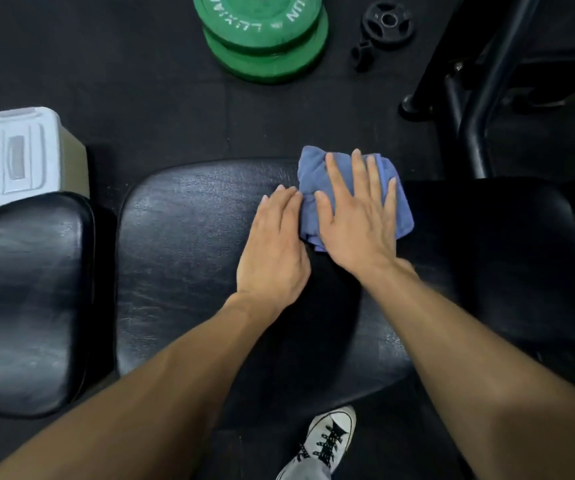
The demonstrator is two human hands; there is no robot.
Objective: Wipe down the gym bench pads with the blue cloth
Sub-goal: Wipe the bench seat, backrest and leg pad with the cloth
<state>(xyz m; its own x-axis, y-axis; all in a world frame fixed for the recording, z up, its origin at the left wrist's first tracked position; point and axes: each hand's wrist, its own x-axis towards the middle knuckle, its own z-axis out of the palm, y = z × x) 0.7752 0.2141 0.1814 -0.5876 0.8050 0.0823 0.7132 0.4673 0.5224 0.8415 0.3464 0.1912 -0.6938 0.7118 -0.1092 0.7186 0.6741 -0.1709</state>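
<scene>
A folded blue cloth [313,174] lies near the far edge of the long black bench pad [189,258]. My right hand [358,216] lies flat on top of the cloth, fingers straight and spread. To its left, my left hand [274,251] rests flat on the pad, and its fingertips touch the cloth's left edge. A second black pad [26,299] sits to the left, with a narrow gap between it and the long one. The long pad runs on to the right into shadow.
Two stacked green weight plates [261,36] and a small black plate [387,26] lie on the dark rubber floor beyond the bench. A white-lidded box [19,154] stands at the left. A black machine frame [480,98] rises at the right. My white shoe [327,441] is below the pad.
</scene>
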